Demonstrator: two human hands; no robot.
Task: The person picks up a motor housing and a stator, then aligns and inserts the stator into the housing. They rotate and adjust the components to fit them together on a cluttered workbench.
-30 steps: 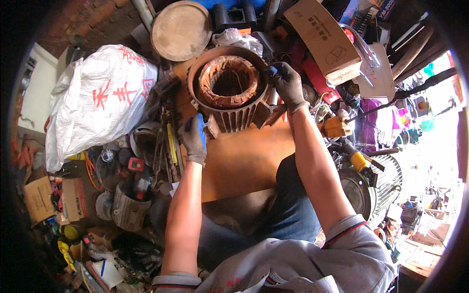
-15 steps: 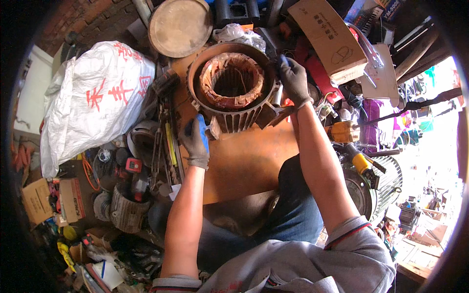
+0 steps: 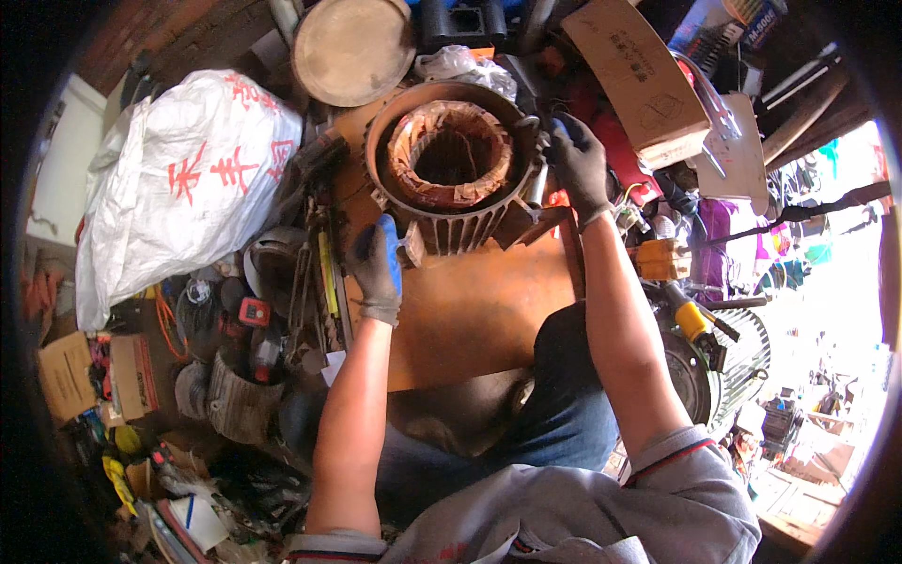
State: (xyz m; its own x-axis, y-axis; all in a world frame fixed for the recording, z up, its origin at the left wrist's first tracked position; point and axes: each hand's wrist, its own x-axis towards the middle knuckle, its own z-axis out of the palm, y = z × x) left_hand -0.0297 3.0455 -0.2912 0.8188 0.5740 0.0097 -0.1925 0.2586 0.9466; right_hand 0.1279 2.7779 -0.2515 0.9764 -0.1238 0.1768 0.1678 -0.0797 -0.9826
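An electric motor housing (image 3: 460, 230) with cooling fins stands at the far side of a brown board (image 3: 460, 320), its round opening facing up. Inside sits a ring of wrapped copper windings (image 3: 404, 155). My left hand (image 3: 378, 258), in a dark glove with a blue palm, closes against the housing's near-left foot. My right hand (image 3: 580, 164), also gloved, is at the housing's right side with its fingers curled; what they hold, if anything, is hidden. A shiny metal rod (image 3: 538, 183) stands between that hand and the housing.
A white sack (image 3: 197, 179) bulges at the left, and a round wooden lid (image 3: 352, 52) leans behind. At the far right is a cardboard box (image 3: 644, 80). A yellow power tool (image 3: 691, 315) lies by another finned motor (image 3: 747, 362). Long tools (image 3: 326, 273) line the board's left edge.
My right hand has shifted slightly right, away from the housing rim, and its fingers look more curled. My left hand stays by the foot. The view has tilted a little.
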